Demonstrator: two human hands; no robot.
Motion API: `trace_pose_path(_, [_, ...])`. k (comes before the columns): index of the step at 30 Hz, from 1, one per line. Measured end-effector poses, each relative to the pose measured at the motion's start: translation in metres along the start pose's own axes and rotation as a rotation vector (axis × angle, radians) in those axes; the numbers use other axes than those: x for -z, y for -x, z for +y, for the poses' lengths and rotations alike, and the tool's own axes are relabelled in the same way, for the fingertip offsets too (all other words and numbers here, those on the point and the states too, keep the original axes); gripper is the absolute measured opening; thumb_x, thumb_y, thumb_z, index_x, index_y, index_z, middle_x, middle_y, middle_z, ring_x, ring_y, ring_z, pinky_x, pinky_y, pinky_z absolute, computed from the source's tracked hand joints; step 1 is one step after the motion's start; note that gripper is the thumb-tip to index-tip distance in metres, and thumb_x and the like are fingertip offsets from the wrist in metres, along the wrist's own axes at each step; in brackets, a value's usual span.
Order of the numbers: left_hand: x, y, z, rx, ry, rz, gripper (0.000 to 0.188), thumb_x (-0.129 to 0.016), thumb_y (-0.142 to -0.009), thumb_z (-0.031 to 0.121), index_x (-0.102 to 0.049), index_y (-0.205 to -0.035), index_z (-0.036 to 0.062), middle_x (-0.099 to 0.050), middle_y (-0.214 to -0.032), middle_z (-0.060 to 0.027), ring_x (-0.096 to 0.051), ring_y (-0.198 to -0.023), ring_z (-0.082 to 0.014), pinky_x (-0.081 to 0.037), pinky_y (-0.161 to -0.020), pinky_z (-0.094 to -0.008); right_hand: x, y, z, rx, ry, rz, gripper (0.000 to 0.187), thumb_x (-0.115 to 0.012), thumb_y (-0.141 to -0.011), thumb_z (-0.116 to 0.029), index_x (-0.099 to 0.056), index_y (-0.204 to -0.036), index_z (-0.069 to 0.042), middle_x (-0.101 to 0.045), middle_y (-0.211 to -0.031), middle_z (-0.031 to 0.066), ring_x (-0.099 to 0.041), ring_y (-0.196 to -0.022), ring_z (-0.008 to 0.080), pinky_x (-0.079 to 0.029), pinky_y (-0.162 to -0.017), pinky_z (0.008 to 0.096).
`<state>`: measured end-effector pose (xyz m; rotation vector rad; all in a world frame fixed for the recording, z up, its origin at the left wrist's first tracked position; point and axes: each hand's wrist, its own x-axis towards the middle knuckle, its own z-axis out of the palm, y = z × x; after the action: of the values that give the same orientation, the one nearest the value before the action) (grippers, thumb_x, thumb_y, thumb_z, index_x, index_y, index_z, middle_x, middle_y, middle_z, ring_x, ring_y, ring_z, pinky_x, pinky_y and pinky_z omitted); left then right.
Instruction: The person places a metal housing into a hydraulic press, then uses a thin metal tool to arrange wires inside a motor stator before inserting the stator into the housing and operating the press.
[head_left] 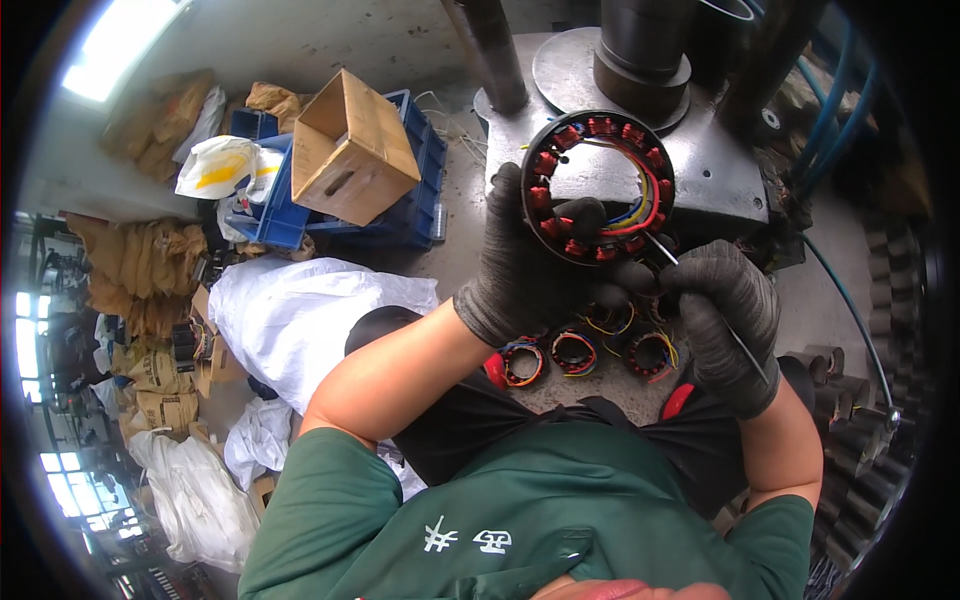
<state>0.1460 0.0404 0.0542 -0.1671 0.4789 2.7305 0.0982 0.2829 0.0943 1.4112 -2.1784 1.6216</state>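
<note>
Raised in front of me is a motor stator (541,195), a black ring with red copper windings on its inside and red, yellow and blue lead wires (640,205) bunched along its inner edge. My left hand (515,275), in a dark glove, grips the ring at its lower left, fingers closed round it. A thin metal rod (745,352) runs through the closed fingers of my right hand (730,310), also gloved. Its tip meets the lower right of the ring near the wires; whether it touches the windings I cannot tell. Several smaller stators (573,352) with coloured wires lie on the floor below.
A heavy metal machine base (715,185) with thick columns (490,55) stands ahead. To the left are a cardboard box (355,170) on blue crates (425,165), white sacks (300,300) and brown sacks (160,400). Blue hoses (850,110) and stacked dark metal parts (845,450) line the right.
</note>
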Motion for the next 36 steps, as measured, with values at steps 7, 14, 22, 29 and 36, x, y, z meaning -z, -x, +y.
trace_pose_path(7, [0.009, -0.002, -0.002, 0.051, -0.108, -0.110, 0.126, -0.039, -0.077, 0.100, -0.048, -0.151, -0.0007, -0.066, -0.129, -0.0288, -0.072, -0.102, -0.0455, -0.063, -0.080, -0.0506, -0.008, -0.002, -0.005, 0.112, 0.201, -0.011, 0.019, -0.066, -0.085, 0.002, -0.064, -0.102, -0.005, -0.065, -0.086, 0.0143, -0.065, -0.074, 0.0350, -0.053, -0.067, 0.0450])
trace_pose_path(14, [0.013, -0.009, -0.012, -0.150, -0.342, 0.112, 0.117, -0.047, -0.081, 0.095, -0.052, -0.147, -0.0013, -0.069, -0.122, -0.0235, -0.071, -0.101, -0.0404, -0.062, -0.084, -0.0496, -0.010, -0.007, -0.011, 0.164, 0.321, -0.049, 0.021, -0.067, -0.081, 0.001, -0.065, -0.102, -0.003, -0.066, -0.085, 0.0155, -0.066, -0.075, 0.0359, -0.054, -0.064, 0.0462])
trace_pose_path(22, [0.012, -0.009, -0.013, 0.033, -0.200, 0.052, 0.115, -0.042, -0.084, 0.094, -0.050, -0.149, -0.0003, -0.070, -0.120, -0.0232, -0.072, -0.098, -0.0415, -0.063, -0.078, -0.0503, -0.005, -0.007, -0.012, 0.165, 0.462, -0.085, 0.021, -0.067, -0.076, 0.001, -0.065, -0.097, -0.003, -0.066, -0.080, 0.0135, -0.065, -0.068, 0.0337, -0.053, -0.060, 0.0453])
trace_pose_path(29, [0.012, -0.011, -0.008, 0.097, -0.078, 0.040, 0.115, -0.043, -0.081, 0.095, -0.050, -0.151, 0.0045, -0.068, -0.125, -0.0253, -0.073, -0.094, -0.0445, -0.064, -0.074, -0.0518, 0.031, -0.004, -0.016, -0.187, -0.115, 0.044, 0.009, -0.062, -0.087, -0.004, -0.065, -0.096, -0.002, -0.064, -0.081, 0.0105, -0.061, -0.070, 0.0216, -0.051, -0.065, 0.0362])
trace_pose_path(36, [0.011, -0.011, -0.007, 0.097, -0.051, -0.012, 0.104, -0.050, -0.081, 0.091, -0.055, -0.143, 0.0073, -0.067, -0.123, -0.0213, -0.070, -0.101, -0.0402, -0.060, -0.083, -0.0496, 0.031, 0.005, -0.001, -0.299, -0.328, 0.311, 0.019, -0.060, -0.103, -0.012, -0.068, -0.117, -0.003, -0.072, -0.099, 0.0055, -0.064, -0.085, 0.0106, -0.051, -0.079, 0.0262])
